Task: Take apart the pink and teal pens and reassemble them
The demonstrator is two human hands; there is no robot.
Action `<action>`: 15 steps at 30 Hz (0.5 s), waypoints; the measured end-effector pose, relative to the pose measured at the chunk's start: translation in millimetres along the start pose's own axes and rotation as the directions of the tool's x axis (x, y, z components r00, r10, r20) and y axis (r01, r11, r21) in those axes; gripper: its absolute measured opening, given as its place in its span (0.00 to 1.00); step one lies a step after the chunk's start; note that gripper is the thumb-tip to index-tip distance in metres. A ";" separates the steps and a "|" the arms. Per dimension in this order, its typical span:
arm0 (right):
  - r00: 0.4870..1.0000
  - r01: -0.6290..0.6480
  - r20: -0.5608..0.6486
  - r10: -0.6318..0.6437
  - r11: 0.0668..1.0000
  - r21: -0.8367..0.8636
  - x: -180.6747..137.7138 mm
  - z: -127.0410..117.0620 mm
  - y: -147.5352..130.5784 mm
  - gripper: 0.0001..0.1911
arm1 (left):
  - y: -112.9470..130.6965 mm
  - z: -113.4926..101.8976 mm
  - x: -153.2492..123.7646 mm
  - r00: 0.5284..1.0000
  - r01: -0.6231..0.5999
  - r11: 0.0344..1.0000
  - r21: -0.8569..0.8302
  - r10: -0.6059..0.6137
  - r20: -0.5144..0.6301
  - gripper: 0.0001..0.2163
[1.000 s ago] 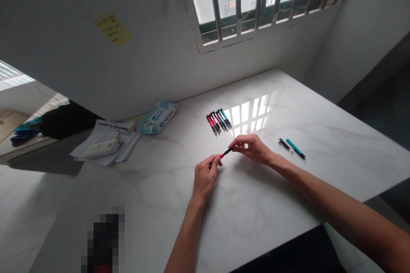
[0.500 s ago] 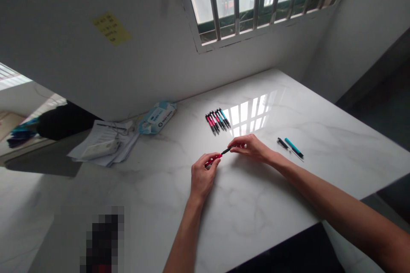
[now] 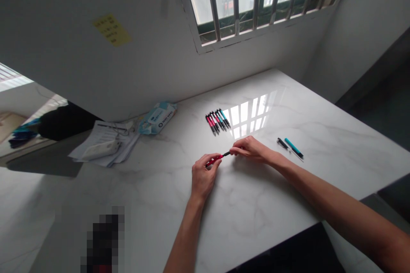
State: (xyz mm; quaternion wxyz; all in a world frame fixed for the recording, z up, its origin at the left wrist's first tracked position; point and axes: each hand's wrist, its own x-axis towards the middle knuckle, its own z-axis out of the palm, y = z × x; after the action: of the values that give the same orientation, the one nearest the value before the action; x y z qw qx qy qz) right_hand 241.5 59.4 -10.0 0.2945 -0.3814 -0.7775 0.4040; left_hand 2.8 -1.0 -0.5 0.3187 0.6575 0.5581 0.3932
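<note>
Between my two hands is a pen with a red barrel (image 3: 214,161) and a black front section (image 3: 226,154), held just above the white marbled table (image 3: 250,204). My left hand (image 3: 202,177) pinches the red barrel between thumb and fingers. The fingers of my right hand (image 3: 250,148) are closed on the far end of the black section and cover its tip. Red and black meet in the gap between the hands; whether they are fully joined I cannot tell. Beyond the hands lies a row of several red and teal pens (image 3: 218,120).
To the right lie a teal pen barrel (image 3: 293,146), a black pen part (image 3: 282,143) and a thin white refill (image 3: 298,157). At the back left are a wipes packet (image 3: 158,118) and papers (image 3: 102,136) with a white box (image 3: 101,150) on top. A barred window (image 3: 250,4) is above.
My right fingers have shifted slightly down and toward the left hand. The black section now lies straighter in line with the red barrel, and less of it shows.
</note>
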 end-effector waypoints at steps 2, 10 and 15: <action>1.000 0.004 -0.002 -0.004 0.999 0.034 -1.2 -1.5 -2.9 0.14 | 0.8 0.2 0.2 1.000 0.006 1.000 0.003 -0.006 -0.006 0.08; 0.999 0.025 -0.032 -0.022 0.996 0.087 -0.4 2.3 0.3 0.08 | 0.8 -0.1 -0.5 1.000 -0.018 1.000 0.019 0.018 -0.006 0.08; 1.000 -0.030 0.009 0.030 1.000 0.009 -0.7 1.5 -0.5 0.18 | 2.4 0.6 -0.9 1.000 -0.027 0.999 0.041 0.028 -0.011 0.08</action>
State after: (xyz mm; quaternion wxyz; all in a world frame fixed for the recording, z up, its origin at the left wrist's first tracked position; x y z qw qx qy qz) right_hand 240.6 58.1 -10.4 0.2867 -0.3900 -0.7712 0.4134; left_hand 4.5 -2.4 1.2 0.2964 0.6693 0.5588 0.3898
